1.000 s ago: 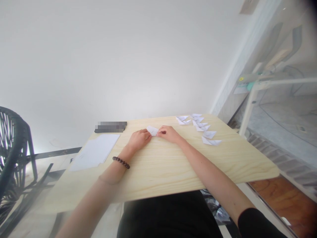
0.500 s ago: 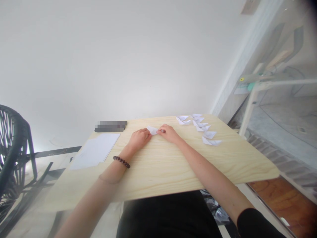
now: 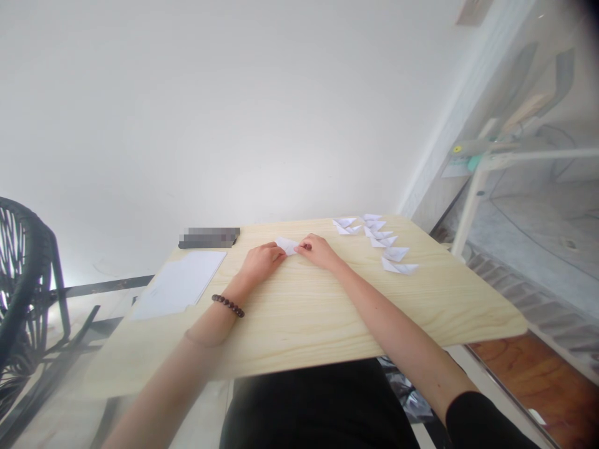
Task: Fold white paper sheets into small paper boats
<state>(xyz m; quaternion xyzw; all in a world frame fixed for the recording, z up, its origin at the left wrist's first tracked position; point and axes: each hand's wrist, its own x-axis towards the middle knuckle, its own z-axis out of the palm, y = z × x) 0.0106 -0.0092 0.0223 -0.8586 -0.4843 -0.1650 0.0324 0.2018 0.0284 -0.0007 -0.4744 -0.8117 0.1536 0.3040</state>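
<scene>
A small piece of folded white paper [image 3: 287,245] lies between my hands, near the far side of the table. My left hand [image 3: 262,260] has its fingers closed on the paper's left edge. On its right edge, the thumb and fingertips of my right hand [image 3: 317,250] pinch it. The paper's lower corners are partly hidden by my fingers. To the right of my hands stand several folded white paper boats [image 3: 380,237], set in loose groups.
A stack of white paper sheets [image 3: 180,285] lies at the table's left side. Behind it is a dark, blurred-out object [image 3: 209,238]. The wooden table [image 3: 299,330] reaches the wall. A dark woven chair [image 3: 28,268] stands at the left, a white metal frame [image 3: 470,209] at the right.
Both hands stay at nearly the same spot. The folded paper and my fingers have shifted only slightly; the boats and sheets have not moved.
</scene>
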